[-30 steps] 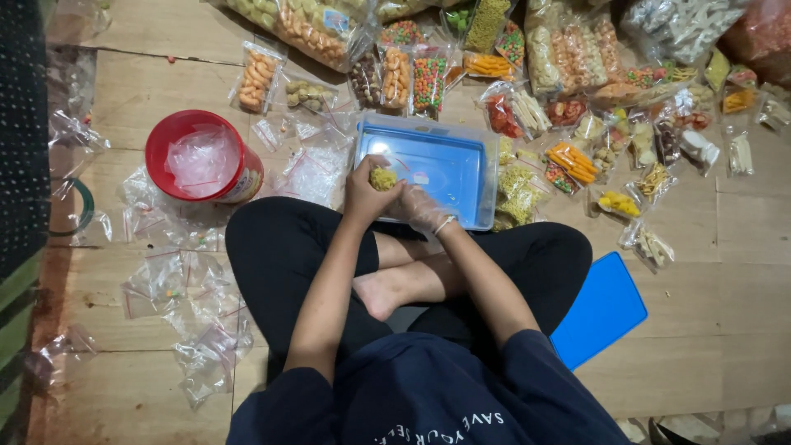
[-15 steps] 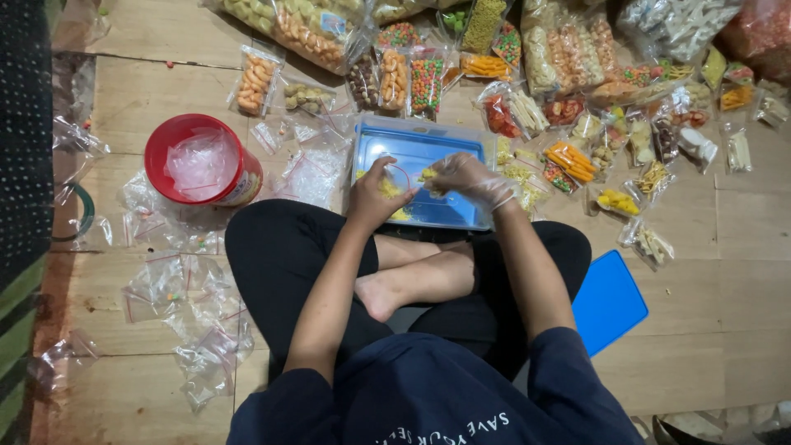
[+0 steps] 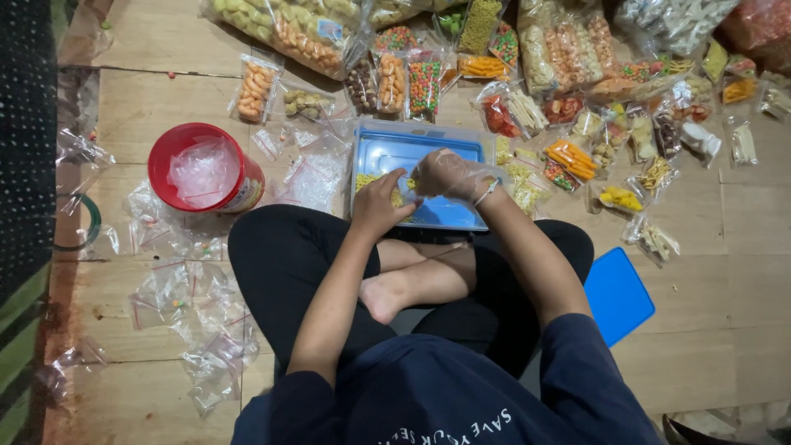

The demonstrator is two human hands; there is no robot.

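I sit cross-legged on a wooden floor with a blue plastic box (image 3: 416, 150) in front of my knees. My left hand (image 3: 381, 203) rests at the box's near left part and grips a small clear bag with yellow snack pieces (image 3: 401, 191). Covered by a clear plastic glove, my right hand (image 3: 449, 175) hovers over the box's middle, its fingers at the mouth of that bag. Loose yellow crumbs lie in the box by my left hand.
A red tub (image 3: 203, 169) holding clear plastic stands at the left. Empty small zip bags (image 3: 206, 330) are scattered on the floor at the left. Many filled snack packets (image 3: 568, 156) lie behind and to the right. A blue lid (image 3: 618, 295) lies by my right knee.
Both hands were together at the box's near edge; my right hand then reached right over the box and has come back to the bag in my left hand.
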